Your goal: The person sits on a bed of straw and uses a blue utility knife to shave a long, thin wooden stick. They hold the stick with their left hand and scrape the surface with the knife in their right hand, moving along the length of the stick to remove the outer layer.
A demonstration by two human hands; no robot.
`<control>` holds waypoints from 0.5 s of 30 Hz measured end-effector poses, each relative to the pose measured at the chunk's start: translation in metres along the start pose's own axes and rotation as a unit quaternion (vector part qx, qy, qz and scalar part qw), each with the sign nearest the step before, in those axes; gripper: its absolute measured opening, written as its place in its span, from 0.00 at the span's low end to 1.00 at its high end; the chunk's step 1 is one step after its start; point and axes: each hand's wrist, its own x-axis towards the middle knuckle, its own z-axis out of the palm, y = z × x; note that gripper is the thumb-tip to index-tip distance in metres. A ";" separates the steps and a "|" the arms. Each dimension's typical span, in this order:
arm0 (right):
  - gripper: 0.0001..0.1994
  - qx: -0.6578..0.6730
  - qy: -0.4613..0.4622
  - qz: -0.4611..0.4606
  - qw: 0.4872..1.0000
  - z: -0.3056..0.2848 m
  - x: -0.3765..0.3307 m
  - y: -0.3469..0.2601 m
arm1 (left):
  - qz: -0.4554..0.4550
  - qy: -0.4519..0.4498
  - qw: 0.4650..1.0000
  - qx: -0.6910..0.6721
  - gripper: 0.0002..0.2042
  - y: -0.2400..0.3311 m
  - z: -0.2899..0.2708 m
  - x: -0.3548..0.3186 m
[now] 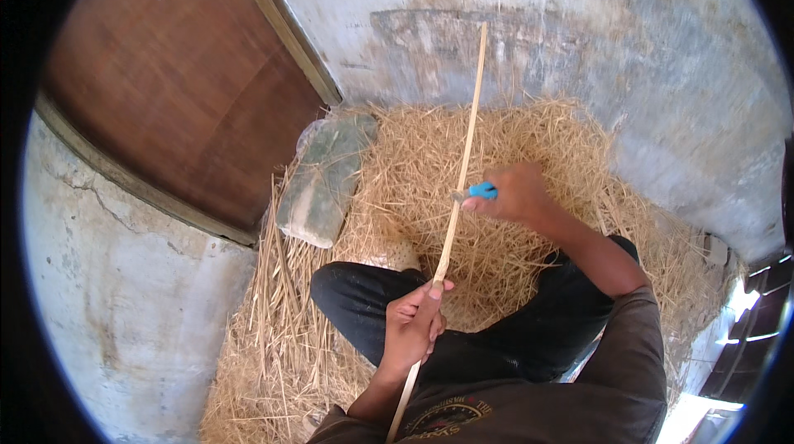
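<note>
A long, thin, pale strip that looks like split bamboo (472, 121) runs from my lap up toward the far wall, bowing slightly. My left hand (412, 327) is closed around its lower part, with the thumb lying along it. Farther up, my right hand (517, 193) is closed on small blue-handled pliers (482, 190). Their metal end meets the strip about midway along; whether the jaws grip it is too small to tell. My fingers hide part of the handles. The strip's lower end passes in front of my shirt and out of view.
Loose straw-like shavings (529, 138) cover the floor around my crossed legs. A greyish-green stone block (327, 179) lies at the left, beside a brown wooden panel (190, 72) with a frame. A stained, pale wall (678, 72) rises behind the shavings.
</note>
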 end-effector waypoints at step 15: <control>0.34 -0.153 0.173 0.025 0.973 -0.026 0.052 0.095 | -0.034 -0.038 0.998 0.048 0.15 0.005 0.014 -0.024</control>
